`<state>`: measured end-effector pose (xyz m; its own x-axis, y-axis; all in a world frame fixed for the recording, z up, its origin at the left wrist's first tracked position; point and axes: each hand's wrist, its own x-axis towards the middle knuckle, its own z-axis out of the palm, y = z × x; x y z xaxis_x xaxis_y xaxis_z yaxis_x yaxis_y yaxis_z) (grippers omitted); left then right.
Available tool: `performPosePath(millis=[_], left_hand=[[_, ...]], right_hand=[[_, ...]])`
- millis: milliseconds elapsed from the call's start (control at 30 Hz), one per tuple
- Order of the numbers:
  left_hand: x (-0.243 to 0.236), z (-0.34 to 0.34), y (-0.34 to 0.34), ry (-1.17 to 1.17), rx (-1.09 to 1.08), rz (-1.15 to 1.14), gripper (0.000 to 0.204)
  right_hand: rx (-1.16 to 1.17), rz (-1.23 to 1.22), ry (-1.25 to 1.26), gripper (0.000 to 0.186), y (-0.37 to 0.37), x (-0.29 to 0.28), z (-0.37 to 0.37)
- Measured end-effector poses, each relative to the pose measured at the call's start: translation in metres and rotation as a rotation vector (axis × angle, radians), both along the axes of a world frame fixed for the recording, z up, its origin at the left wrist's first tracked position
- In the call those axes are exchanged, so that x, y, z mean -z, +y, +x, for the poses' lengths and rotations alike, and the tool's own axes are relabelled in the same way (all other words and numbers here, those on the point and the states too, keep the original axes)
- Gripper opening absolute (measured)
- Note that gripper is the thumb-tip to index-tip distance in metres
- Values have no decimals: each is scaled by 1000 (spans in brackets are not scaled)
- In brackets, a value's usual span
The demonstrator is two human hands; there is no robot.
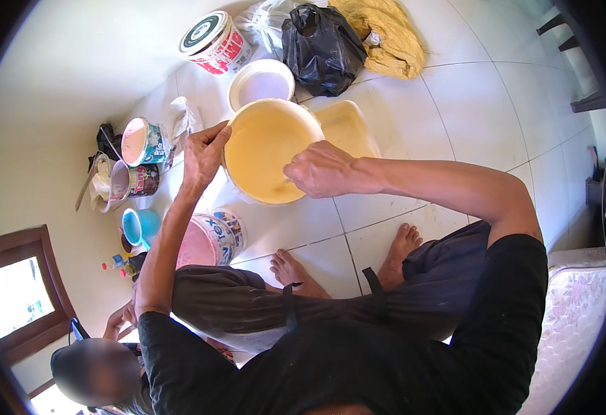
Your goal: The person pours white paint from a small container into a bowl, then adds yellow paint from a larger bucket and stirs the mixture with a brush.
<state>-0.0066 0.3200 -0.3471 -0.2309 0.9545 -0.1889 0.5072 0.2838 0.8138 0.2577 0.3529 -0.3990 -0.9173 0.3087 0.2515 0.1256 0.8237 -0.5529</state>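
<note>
A round bucket (pixel 261 138) of pale yellow contents is at the centre, with my left hand (pixel 206 153) gripping its left rim, thumb on the edge. My right hand (pixel 320 169) is closed above the bucket's right half, around something I cannot make out; a faint tan shape shows below it at the yellow surface. Behind the bucket, a shallow yellow tray (pixel 350 131) lies on the right, partly hidden, and a white round tub (pixel 261 85) stands at the back.
A white tiled floor (pixel 469 111) holds a lidded bucket (pixel 209 55), bags (pixel 320 48), paint pots (pixel 143 144), a blue dipper (pixel 137 225) and a pink bucket (pixel 199 242). Another person (pixel 92 373) is at lower left, near a window (pixel 8 301). A mattress (pixel 569 325) lies right.
</note>
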Motion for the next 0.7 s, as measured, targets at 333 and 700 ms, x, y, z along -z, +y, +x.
performPosePath(millis=[333,700], left_hand=[[3,1,2,60,31,33,39],[5,4,3,33,-46,-3,39]], right_hand=[[171,128,161,14,59,2,-10],[184,-19,-46,16,35,6,26]])
